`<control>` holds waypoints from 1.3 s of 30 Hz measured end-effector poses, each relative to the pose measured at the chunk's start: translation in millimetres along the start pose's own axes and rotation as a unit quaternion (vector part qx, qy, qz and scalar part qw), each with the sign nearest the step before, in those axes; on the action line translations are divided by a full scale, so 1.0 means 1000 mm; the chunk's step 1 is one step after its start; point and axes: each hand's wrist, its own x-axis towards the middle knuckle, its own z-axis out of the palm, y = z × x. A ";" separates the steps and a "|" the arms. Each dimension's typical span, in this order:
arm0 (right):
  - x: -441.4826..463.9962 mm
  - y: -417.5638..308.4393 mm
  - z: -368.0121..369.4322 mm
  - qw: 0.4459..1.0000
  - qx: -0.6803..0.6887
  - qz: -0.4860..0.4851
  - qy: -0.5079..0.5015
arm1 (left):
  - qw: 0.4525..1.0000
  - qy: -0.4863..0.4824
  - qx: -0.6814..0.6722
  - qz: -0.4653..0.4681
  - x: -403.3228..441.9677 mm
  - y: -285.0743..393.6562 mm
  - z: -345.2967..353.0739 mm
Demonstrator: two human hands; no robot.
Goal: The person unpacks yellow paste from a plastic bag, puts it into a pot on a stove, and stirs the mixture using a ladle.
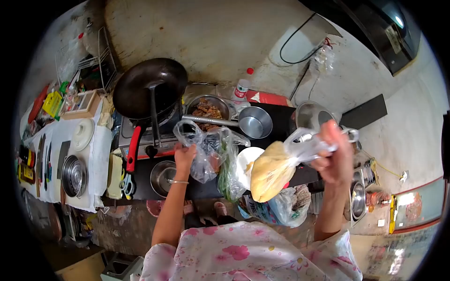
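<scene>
My right hand (pixel 336 157) is closed around the gathered neck of a see-through plastic bag filled with something pale yellow (pixel 269 175). The bag hangs tilted over the counter, partly covering a white plate (pixel 246 164). At the middle of the counter, my left hand (pixel 184 154) pinches the edge of another see-through plastic bag (pixel 202 159); what lies inside it is hard to make out. Just right of that, long green vegetables (pixel 229 173) lie in a plastic bag. A steel bowl (pixel 163 178) stands under my left wrist.
A black wok (pixel 150 89) with a red handle sits on the stove at the left. Behind my hands are a pan of brown food (pixel 208 110) and a long-handled metal ladle (pixel 255 122). Scissors (pixel 126 185) lie by the front edge. A filled bag (pixel 281 208) is below the counter.
</scene>
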 end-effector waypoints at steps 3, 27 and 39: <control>-0.004 0.032 -0.029 0.994 -0.019 0.070 0.087 | 0.977 0.063 0.030 0.199 -0.015 -0.006 0.004; -0.017 0.099 -0.115 0.973 0.056 0.091 0.204 | 0.867 -0.016 0.384 0.317 -0.002 0.020 -0.020; 0.012 0.153 -0.124 0.980 0.037 0.087 0.176 | 0.866 -0.352 0.190 0.299 -0.118 0.037 0.133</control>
